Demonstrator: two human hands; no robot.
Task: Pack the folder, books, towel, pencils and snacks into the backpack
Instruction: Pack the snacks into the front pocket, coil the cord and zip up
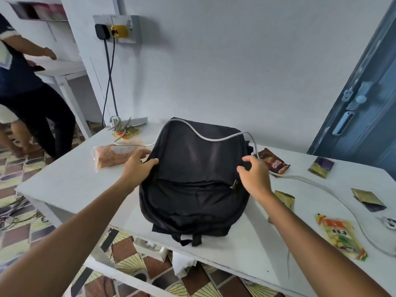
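Light: bright, even, cool and diffuse; source not visible. Shadows: soft, short, pooled close under the backpack (pixel 192 179) on the white counter (pixel 70 181); darker beneath the counter's front edge. Glare: faint sheen on the backpack's upper panel; foil snack packets (pixel 340 236) right of the backpack glint mildly. Distortion: wide-angle bending, the door (pixel 362 108) right of the backpack leaning, forearms stretched toward the lower corners. Focus: centre fairly sharp; the person (pixel 25 86) far left of the backpack soft, slightly smeared.

Brown snack packet (pixel 273 162) right of backpack: "SIIP", upside down; other wrapper print illegible
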